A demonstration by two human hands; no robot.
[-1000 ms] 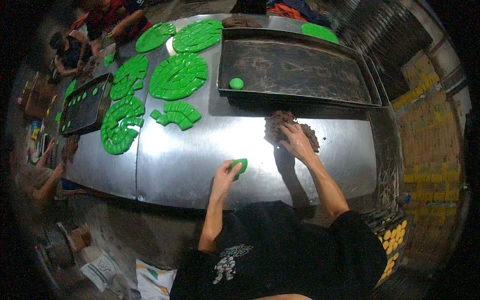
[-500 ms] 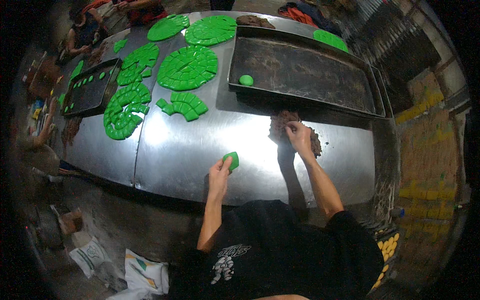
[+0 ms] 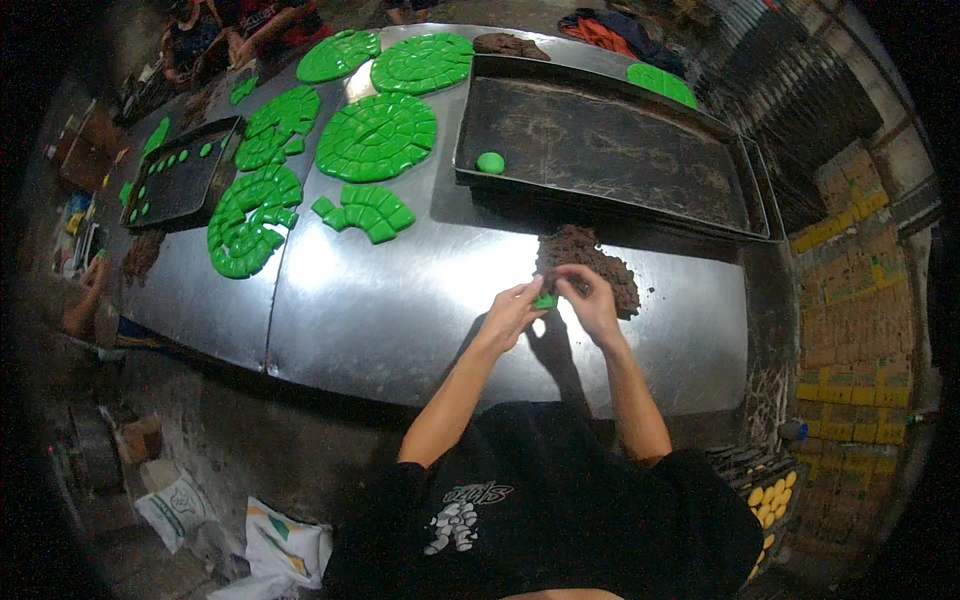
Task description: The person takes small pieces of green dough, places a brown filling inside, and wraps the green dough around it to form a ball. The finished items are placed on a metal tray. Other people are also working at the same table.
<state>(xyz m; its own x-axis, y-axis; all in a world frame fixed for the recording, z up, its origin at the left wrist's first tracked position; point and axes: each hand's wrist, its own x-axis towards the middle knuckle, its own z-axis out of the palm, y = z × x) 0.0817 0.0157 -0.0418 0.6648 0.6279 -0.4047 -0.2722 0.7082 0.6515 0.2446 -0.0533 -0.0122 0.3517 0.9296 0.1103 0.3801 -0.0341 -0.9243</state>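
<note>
My left hand [image 3: 512, 310] and my right hand [image 3: 588, 297] meet over the steel table [image 3: 380, 310], both pinching one small piece of green dough [image 3: 545, 300]. Right behind my right hand lies a heap of dark brown filling [image 3: 592, 262]. Beyond it stands a large dark baking tray [image 3: 610, 150] holding a single green dough ball [image 3: 490, 162] at its left end.
Green dough discs cut into small pieces [image 3: 375, 135] cover the table's far left. A smaller dark tray [image 3: 180, 185] holds several green balls. Other people [image 3: 250, 25] work at the far end. Stacked yellow boxes [image 3: 850, 330] stand at the right; sacks [image 3: 285, 550] lie on the floor.
My left hand has carried the green dough piece rightward to my right hand, which has come off the brown heap. Both now hold the piece together.
</note>
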